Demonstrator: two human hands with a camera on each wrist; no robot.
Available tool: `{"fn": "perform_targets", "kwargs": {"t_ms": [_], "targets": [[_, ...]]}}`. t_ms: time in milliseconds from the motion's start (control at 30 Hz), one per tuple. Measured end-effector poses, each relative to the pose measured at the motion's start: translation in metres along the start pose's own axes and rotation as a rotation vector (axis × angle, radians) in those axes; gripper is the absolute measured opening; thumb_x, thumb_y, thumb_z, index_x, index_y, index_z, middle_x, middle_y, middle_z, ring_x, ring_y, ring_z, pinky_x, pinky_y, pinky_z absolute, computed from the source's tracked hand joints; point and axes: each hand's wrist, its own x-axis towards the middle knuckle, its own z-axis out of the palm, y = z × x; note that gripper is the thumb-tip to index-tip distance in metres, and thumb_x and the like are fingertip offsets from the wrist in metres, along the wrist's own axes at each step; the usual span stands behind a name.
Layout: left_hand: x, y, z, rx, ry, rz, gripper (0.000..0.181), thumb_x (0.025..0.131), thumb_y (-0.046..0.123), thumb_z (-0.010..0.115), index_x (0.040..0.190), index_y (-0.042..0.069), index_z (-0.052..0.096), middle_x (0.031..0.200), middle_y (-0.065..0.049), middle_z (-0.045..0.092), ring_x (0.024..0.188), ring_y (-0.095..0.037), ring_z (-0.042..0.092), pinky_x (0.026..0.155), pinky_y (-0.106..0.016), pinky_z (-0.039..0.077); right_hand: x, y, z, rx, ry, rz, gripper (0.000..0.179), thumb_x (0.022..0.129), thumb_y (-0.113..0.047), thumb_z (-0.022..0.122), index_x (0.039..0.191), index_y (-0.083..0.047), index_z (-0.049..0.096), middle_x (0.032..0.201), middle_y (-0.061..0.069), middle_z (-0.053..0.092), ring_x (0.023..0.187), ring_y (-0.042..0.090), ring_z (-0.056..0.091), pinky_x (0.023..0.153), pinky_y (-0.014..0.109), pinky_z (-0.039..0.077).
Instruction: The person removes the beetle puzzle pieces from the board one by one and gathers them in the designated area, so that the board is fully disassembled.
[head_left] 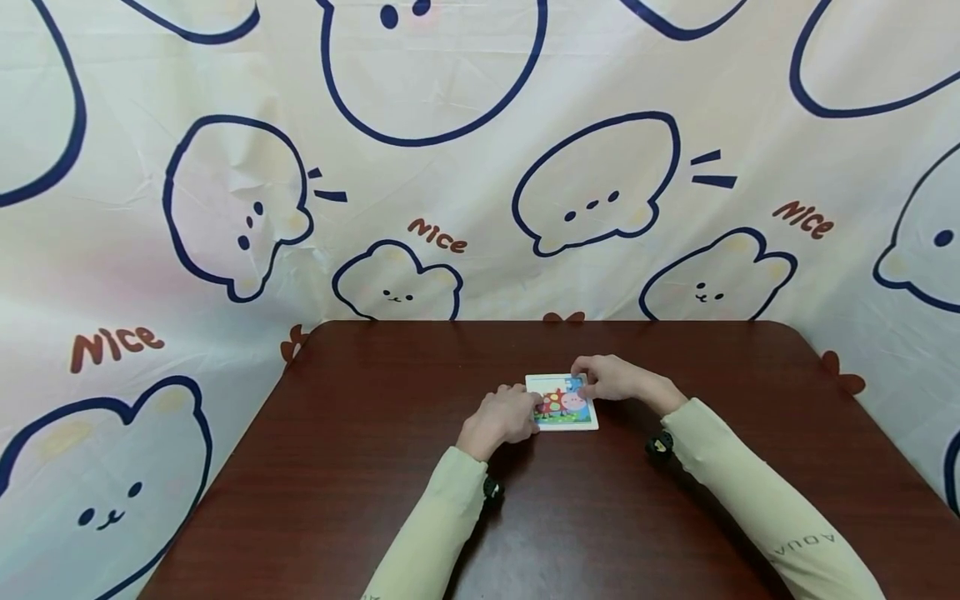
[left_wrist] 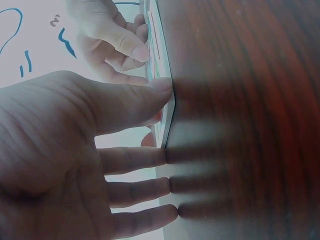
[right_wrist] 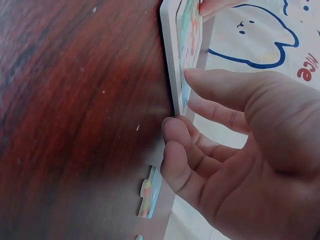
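Observation:
A small jigsaw puzzle (head_left: 566, 412) in a white frame, with a red and pink cartoon picture, lies flat on the brown table. At its left side, my left hand (head_left: 504, 414) holds the frame: the thumb (left_wrist: 157, 90) sits on the near edge, while other fingertips touch the tabletop. My right hand (head_left: 617, 379) is at the upper right corner, with its thumb (right_wrist: 200, 82) on the picture and the index finger by the far edge. The remaining right fingers curl beside the frame. Whether a single piece is under the right fingertips is hidden.
A loose puzzle piece (right_wrist: 148, 195) lies on the table beyond the right hand, and part of another piece (right_wrist: 139, 238) shows at the view's bottom edge. Behind the table (head_left: 420, 358) hangs a cartoon-printed cloth (head_left: 480, 183). Both wrists wear dark bands.

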Motion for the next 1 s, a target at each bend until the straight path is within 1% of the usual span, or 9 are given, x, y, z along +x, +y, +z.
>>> {"fn": "perform_targets", "kwargs": {"t_ms": [100, 400, 567, 767, 1000], "targets": [[-0.001, -0.0002, -0.0001, -0.009, 0.002, 0.0, 0.048, 0.091, 0.035, 0.069, 0.137, 0.024, 0.058, 0.132, -0.005, 0.057, 0.108, -0.025, 0.049, 0.1, -0.046, 0.043, 0.0001, 0.0, 0.0012, -0.001, 0.002, 0.01, 0.031, 0.093, -0.021, 0.067, 0.122, -0.014, 0.06, 0.097, 0.007, 0.063, 0.083, 0.02, 0.055, 0.073, 0.032, 0.046], [0.0004, -0.0005, 0.0024, -0.006, -0.005, -0.004, 0.049, 0.092, 0.035, 0.068, 0.138, 0.025, 0.057, 0.133, -0.004, 0.056, 0.109, -0.025, 0.048, 0.101, -0.046, 0.043, 0.001, 0.0011, 0.0038, -0.009, 0.016, 0.024, 0.032, 0.092, -0.02, 0.069, 0.122, -0.012, 0.062, 0.098, 0.007, 0.064, 0.082, 0.019, 0.055, 0.071, 0.03, 0.047], [0.0001, 0.0002, 0.0019, 0.005, -0.003, 0.011, 0.048, 0.092, 0.035, 0.067, 0.138, 0.024, 0.057, 0.133, -0.004, 0.056, 0.109, -0.025, 0.049, 0.099, -0.045, 0.044, 0.002, -0.0004, 0.0045, 0.003, 0.036, 0.028, 0.029, 0.09, -0.018, 0.071, 0.118, -0.01, 0.065, 0.096, 0.007, 0.062, 0.084, 0.02, 0.054, 0.072, 0.03, 0.046], [-0.0007, 0.0001, 0.0002, 0.006, -0.003, 0.018, 0.047, 0.092, 0.035, 0.067, 0.137, 0.024, 0.057, 0.133, -0.005, 0.056, 0.11, -0.025, 0.05, 0.098, -0.045, 0.044, 0.0047, 0.0002, 0.0046, 0.01, 0.029, 0.016, 0.023, 0.091, -0.014, 0.069, 0.112, -0.01, 0.061, 0.1, 0.009, 0.06, 0.087, 0.021, 0.053, 0.077, 0.034, 0.046], [-0.0001, -0.0006, -0.0009, 0.006, -0.002, 0.019, 0.047, 0.092, 0.034, 0.067, 0.137, 0.023, 0.058, 0.133, -0.005, 0.056, 0.109, -0.025, 0.05, 0.098, -0.045, 0.044, 0.0062, -0.0001, 0.0037, -0.003, 0.036, 0.002, 0.024, 0.091, -0.014, 0.07, 0.11, -0.012, 0.056, 0.106, 0.01, 0.056, 0.091, 0.023, 0.051, 0.081, 0.037, 0.046]]}}
